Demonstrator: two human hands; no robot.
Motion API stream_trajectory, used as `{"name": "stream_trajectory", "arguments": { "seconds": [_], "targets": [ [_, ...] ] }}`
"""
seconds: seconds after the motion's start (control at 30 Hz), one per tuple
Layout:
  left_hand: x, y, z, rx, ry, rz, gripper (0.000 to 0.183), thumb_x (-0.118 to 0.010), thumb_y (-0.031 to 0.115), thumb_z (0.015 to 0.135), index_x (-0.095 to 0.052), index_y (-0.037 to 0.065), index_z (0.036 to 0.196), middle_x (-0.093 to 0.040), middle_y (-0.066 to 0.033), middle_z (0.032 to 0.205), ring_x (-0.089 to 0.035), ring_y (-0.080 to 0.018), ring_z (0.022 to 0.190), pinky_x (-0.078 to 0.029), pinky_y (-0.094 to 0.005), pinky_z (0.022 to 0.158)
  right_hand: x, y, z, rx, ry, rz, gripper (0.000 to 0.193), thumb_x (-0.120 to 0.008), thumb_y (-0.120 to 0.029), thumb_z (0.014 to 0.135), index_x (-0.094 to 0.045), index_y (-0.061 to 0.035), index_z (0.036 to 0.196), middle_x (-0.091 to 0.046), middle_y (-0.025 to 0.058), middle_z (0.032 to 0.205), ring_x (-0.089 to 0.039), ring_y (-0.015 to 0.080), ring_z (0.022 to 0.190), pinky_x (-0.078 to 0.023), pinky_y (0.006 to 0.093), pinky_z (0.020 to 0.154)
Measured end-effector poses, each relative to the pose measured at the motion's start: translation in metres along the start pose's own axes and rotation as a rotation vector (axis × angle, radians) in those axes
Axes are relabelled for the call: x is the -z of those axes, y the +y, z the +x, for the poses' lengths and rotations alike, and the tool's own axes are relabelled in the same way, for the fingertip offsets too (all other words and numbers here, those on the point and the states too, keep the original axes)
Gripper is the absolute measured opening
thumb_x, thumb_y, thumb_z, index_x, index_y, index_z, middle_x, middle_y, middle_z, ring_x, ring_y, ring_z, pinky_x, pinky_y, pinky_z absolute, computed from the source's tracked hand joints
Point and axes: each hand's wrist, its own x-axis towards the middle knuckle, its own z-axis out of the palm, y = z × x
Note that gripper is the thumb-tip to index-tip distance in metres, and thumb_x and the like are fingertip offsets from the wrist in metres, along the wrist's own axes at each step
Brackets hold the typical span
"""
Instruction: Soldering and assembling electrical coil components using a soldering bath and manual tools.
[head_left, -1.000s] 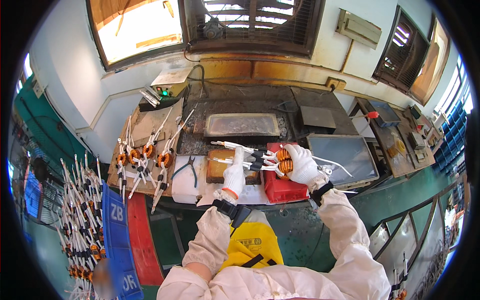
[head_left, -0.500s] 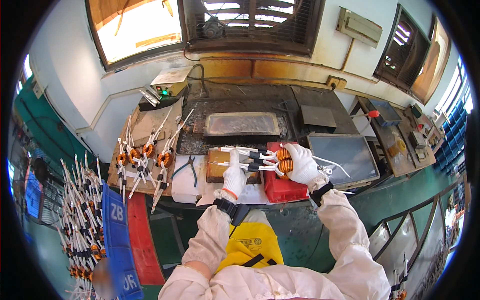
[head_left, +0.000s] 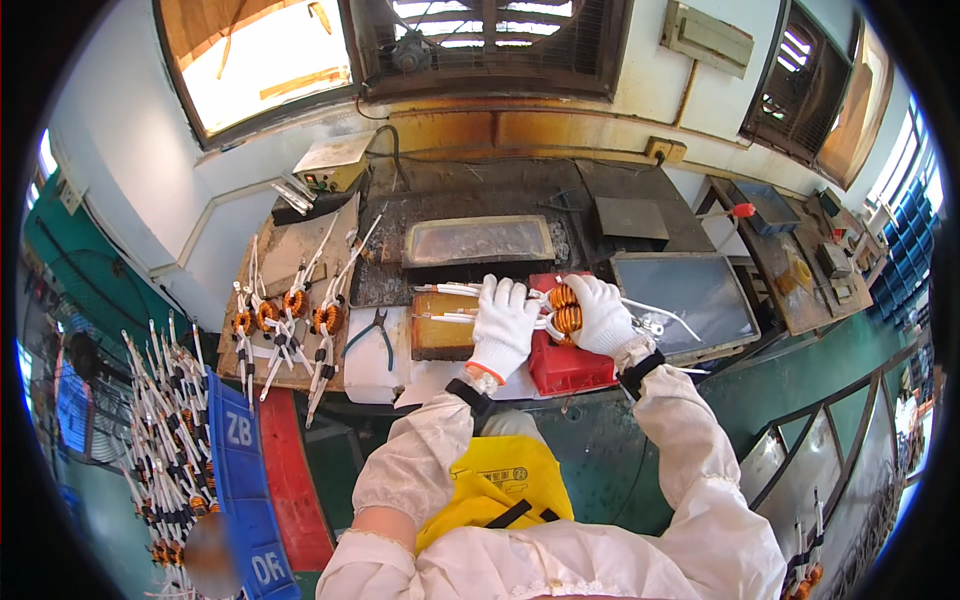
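Note:
Copper-wound ring coils (head_left: 566, 308) are held over the bench in my white-gloved right hand (head_left: 600, 318), its fingers curled round their right side. White leads (head_left: 447, 290) run left from the coils, past my left hand (head_left: 505, 325). That gloved hand is closed over the leads and hides their black-sleeved part. The lead ends lie above a shallow yellow-brown block or pan (head_left: 438, 338). Beneath the coils stands a red box (head_left: 562, 372), partly covered by my right hand. More white leads with metal lugs (head_left: 652, 328) stick out right of that hand.
Pliers (head_left: 372, 335) lie left of the pan. Several finished-looking coils (head_left: 327, 319) rest on a board at the left. Behind is a framed rectangular pot (head_left: 478, 243); at the right, a grey tray (head_left: 685, 300). A blue crate (head_left: 240, 460) and piled coils stand lower left.
My left hand has shifted right along the leads and closed over their black sleeves. My right hand still holds the coils in nearly the same place. The view has shifted slightly.

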Motion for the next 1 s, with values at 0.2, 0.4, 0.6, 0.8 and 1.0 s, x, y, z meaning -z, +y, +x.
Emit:
{"name": "stream_trajectory", "arguments": {
  "seconds": [0.2, 0.4, 0.6, 0.8, 1.0],
  "targets": [
    [-0.017, 0.014, 0.013, -0.017, -0.081, 0.110, 0.021, -0.048, 0.023, 0.084, -0.061, 0.011, 0.094, -0.060, -0.0126, 0.103, -0.051, -0.0307, 0.109, -0.028, -0.0562, 0.104, 0.000, 0.002, 0.001, -0.001, 0.009, -0.005, 0.070, -0.072, -0.018, 0.060, -0.045, -0.0080, 0.124, -0.054, 0.0147, 0.109, -0.052, 0.0339, 0.103, -0.038, 0.0436, 0.090],
    [-0.032, 0.016, 0.020, 0.038, -0.125, 0.098, 0.016, -0.050, 0.021, 0.082, -0.061, 0.012, 0.089, -0.061, -0.0126, 0.097, -0.055, -0.0294, 0.099, -0.033, -0.0505, 0.100, -0.002, 0.002, 0.002, -0.001, 0.008, -0.008, 0.070, -0.072, -0.017, 0.059, -0.045, -0.0080, 0.123, -0.054, 0.0136, 0.107, -0.052, 0.0334, 0.102, -0.038, 0.0437, 0.088],
    [-0.044, 0.010, 0.013, 0.034, -0.011, 0.021, 0.016, -0.051, 0.023, 0.083, -0.062, 0.013, 0.089, -0.060, -0.0105, 0.092, -0.057, -0.0268, 0.091, -0.037, -0.0476, 0.095, 0.000, -0.001, 0.003, 0.005, 0.014, -0.015, 0.070, -0.072, -0.017, 0.060, -0.045, -0.0078, 0.124, -0.054, 0.0142, 0.107, -0.052, 0.0336, 0.103, -0.037, 0.0433, 0.089],
    [-0.044, 0.003, 0.014, 0.003, 0.024, -0.037, 0.014, -0.053, 0.025, 0.082, -0.059, 0.013, 0.085, -0.059, -0.0090, 0.087, -0.058, -0.0251, 0.083, -0.042, -0.0402, 0.082, 0.001, -0.002, 0.004, -0.011, 0.003, -0.016, 0.069, -0.074, -0.019, 0.062, -0.046, -0.0067, 0.124, -0.054, 0.0145, 0.108, -0.052, 0.0335, 0.103, -0.038, 0.0431, 0.088],
    [-0.038, 0.000, 0.014, 0.015, -0.053, -0.092, 0.014, -0.051, 0.023, 0.083, -0.057, 0.012, 0.090, -0.058, -0.0085, 0.087, -0.058, -0.0251, 0.083, -0.043, -0.0386, 0.076, 0.005, -0.004, 0.005, -0.025, -0.017, -0.015, 0.070, -0.076, -0.024, 0.063, -0.046, -0.0056, 0.124, -0.054, 0.0148, 0.110, -0.053, 0.0333, 0.105, -0.038, 0.0421, 0.089]
  ]
}}
